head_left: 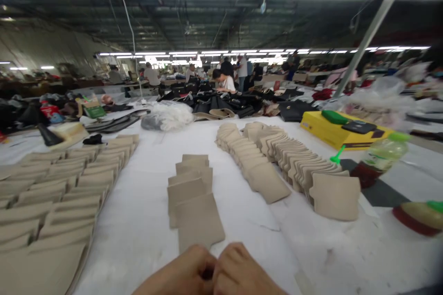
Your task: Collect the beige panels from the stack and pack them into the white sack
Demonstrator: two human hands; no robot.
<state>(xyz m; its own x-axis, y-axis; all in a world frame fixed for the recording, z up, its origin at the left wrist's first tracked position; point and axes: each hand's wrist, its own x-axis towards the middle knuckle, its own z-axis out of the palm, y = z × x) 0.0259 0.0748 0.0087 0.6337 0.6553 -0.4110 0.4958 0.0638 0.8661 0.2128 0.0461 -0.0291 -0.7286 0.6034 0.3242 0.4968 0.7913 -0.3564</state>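
Beige pieces (200,219) lay in a short overlapping row on the white table (138,221), just ahead of the hands. More stood fanned in long rows at the left (58,216) and right (334,196). They looked thin and light, likely bendable yet firm enough to keep their shape, with a matt face that should not slip much. Tearing seemed unlikely; creasing was the likelier harm. A free corner or the overhanging near edge looked best to pinch, one layer at a time.

The left hand (183,272) and right hand (242,272) met at the bottom, fingers curled inward; whether they pinched anything could not be told.

On the right, a clear bottle (387,154) with a green cap held dark red liquid low down, and a second bottle (418,219) nearer the edge also showed red inside. A yellow box (325,131) carried a green item (335,117) and a black one (360,126) on top; its contents were hidden.
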